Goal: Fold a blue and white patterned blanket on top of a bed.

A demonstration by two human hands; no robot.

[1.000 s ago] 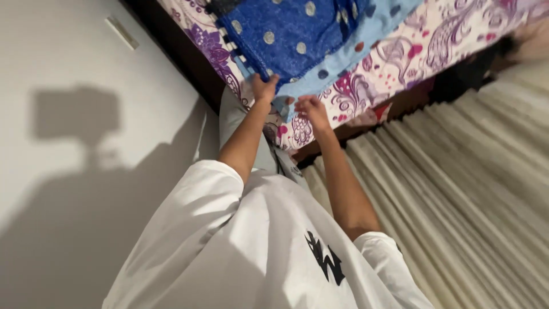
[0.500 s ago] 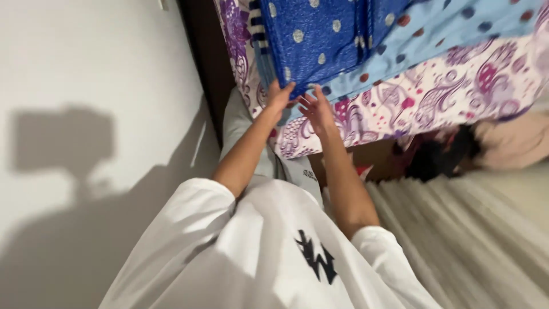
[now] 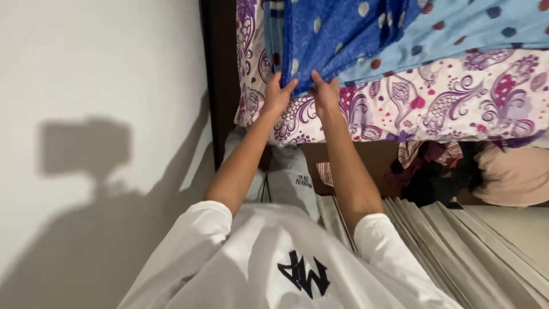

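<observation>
A dark blue blanket with pale dots [image 3: 337,28] lies on a bed covered by a white sheet with purple and pink paisley [image 3: 457,103]. Its other face is light blue with dark and red dots [image 3: 457,28]. My left hand [image 3: 278,94] grips the blanket's near edge at the bed's side. My right hand [image 3: 326,91] grips the same edge just to the right, fingers bunched in the fabric. Both arms reach forward from white short sleeves.
A dark wooden bed frame [image 3: 220,86] runs beside a white wall [image 3: 97,86] on the left. Beige pleated curtains [image 3: 474,252] hang at lower right. Dark and striped clothes [image 3: 429,166] and a pinkish cushion [image 3: 512,174] lie beneath the bed's edge.
The view has swung so the bed now sits level across the top. Both hands have come closer together and closed on the blanket's edge.
</observation>
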